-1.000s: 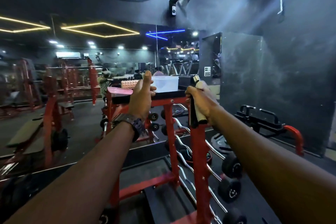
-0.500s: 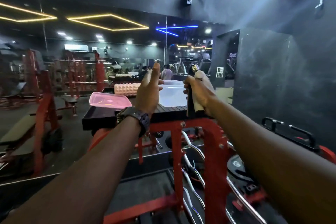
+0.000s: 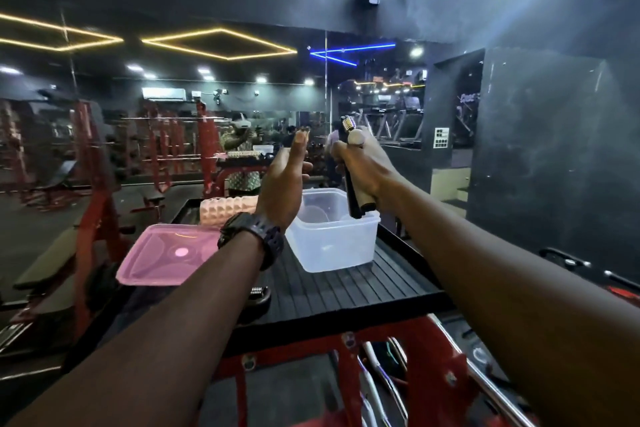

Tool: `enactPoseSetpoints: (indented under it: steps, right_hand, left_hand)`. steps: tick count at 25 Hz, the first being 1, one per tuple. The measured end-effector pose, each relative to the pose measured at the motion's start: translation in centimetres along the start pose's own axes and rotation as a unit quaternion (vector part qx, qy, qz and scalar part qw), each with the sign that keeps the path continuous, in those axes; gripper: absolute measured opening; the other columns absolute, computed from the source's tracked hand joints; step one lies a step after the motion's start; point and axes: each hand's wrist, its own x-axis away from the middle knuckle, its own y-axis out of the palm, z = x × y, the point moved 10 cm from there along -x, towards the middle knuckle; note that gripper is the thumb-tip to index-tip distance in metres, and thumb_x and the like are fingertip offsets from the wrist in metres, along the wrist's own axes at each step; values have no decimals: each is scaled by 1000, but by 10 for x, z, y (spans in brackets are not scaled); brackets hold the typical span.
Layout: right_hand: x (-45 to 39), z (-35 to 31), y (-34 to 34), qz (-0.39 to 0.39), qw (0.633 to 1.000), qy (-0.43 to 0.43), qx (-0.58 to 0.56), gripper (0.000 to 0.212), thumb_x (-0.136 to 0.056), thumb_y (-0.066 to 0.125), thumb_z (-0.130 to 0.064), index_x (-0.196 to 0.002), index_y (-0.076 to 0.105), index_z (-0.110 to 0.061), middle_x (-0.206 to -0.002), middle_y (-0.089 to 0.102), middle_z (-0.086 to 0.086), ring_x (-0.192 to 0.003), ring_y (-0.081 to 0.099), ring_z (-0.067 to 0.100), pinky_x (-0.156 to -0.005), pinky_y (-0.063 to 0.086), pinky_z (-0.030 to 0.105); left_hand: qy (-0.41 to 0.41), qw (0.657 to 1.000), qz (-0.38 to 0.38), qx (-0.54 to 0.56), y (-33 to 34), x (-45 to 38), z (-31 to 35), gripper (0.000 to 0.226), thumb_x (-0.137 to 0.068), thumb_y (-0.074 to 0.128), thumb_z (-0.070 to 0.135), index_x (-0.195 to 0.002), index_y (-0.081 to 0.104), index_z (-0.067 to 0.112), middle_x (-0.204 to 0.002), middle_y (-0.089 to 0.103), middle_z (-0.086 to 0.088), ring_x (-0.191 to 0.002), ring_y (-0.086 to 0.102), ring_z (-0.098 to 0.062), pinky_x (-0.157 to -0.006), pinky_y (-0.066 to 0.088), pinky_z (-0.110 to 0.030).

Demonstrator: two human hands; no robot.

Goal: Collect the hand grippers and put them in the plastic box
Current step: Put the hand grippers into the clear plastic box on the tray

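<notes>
My right hand (image 3: 363, 170) is shut on a hand gripper (image 3: 354, 198) with black and beige handles and a metal spring coil on top. It hangs upright over the right rear rim of the clear plastic box (image 3: 332, 236), which stands open on the black ribbed shelf (image 3: 346, 291). My left hand (image 3: 282, 191) is raised flat and open just left of the box, holding nothing; a black watch is on its wrist. A small metal coil of another gripper (image 3: 258, 291) peeks out below my left forearm, mostly hidden.
The pink lid (image 3: 162, 255) lies on the shelf's left side. A peach foam roller (image 3: 227, 210) lies behind it. Red rack legs (image 3: 349, 388) and chrome bars stand below the shelf. A mirror wall reflects the gym ahead.
The view has come closer and higher, so the shelf top and the box's inside now show. My right hand carried the gripper forward over the box; my left hand stayed raised beside it.
</notes>
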Motion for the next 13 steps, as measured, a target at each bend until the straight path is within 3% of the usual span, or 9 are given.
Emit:
enactPoseSetpoints:
  steps: [4, 6, 8, 11, 13]
  right_hand:
    - [-43, 17, 7, -45, 997, -34, 45, 35, -85, 61, -29, -115, 50, -15, -99, 61, 3, -87, 62, 23, -74, 53, 40]
    - [-63, 25, 17, -70, 993, -58, 68, 43, -82, 63, -33, -119, 50, -14, -100, 63, 5, -94, 65, 29, -78, 55, 43]
    - [-76, 34, 34, -105, 984, -86, 115, 50, -83, 65, -38, -124, 50, -15, -105, 66, 7, -95, 65, 28, -76, 51, 37]
    - [-88, 65, 66, -178, 945, -129, 241, 53, -85, 64, -31, -131, 45, -15, -111, 66, 14, -98, 62, 32, -73, 44, 34]
    - [-96, 89, 84, -217, 913, -145, 315, 55, -83, 58, -28, -133, 41, -15, -112, 65, 17, -99, 62, 37, -76, 48, 38]
  left_hand:
    - [0, 999, 34, -26, 10, -23, -16, 67, -73, 30, 90, -101, 62, 37, -105, 70, 4, -107, 66, -23, -103, 45, -55]
    - [-5, 998, 51, -44, 16, -35, -25, 71, -75, 29, 88, -103, 64, 32, -110, 70, 4, -106, 65, -19, -103, 45, -53]
    - [-13, 997, 60, -54, 21, -44, -36, 78, -75, 31, 90, -106, 66, 27, -110, 73, 1, -105, 67, -20, -103, 46, -52]
    - [-18, 993, 80, -81, 22, -52, -52, 88, -70, 31, 93, -103, 68, 19, -102, 74, -9, -100, 68, -28, -96, 50, -55]
    - [-35, 992, 84, -88, 21, -56, -62, 87, -68, 29, 92, -102, 65, 21, -100, 71, -7, -99, 66, -27, -95, 49, -58]
